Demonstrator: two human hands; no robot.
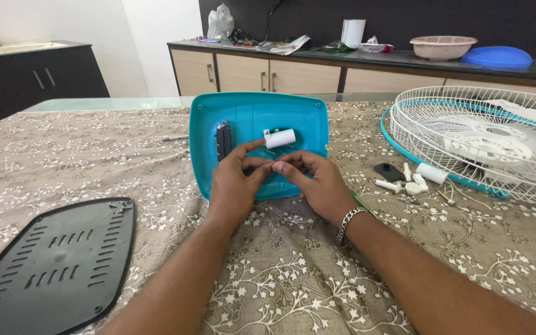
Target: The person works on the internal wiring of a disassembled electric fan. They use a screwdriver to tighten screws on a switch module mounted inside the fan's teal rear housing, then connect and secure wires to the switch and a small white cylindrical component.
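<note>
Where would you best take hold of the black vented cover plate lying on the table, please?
Probably grip the black vented cover plate at its long right edge, coming from the right with the left hand. It lies flat on the tablecloth, so only the thin rim offers purchase, and that edge is unobstructed.

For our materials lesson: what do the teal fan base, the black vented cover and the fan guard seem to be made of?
Teal fan base: probably moulded plastic, smooth with a slight sheen. Black vented cover: likely matte plastic, with moulded slots. Fan guard: thin white-coated wire, seemingly metal, on a teal rim.
</note>
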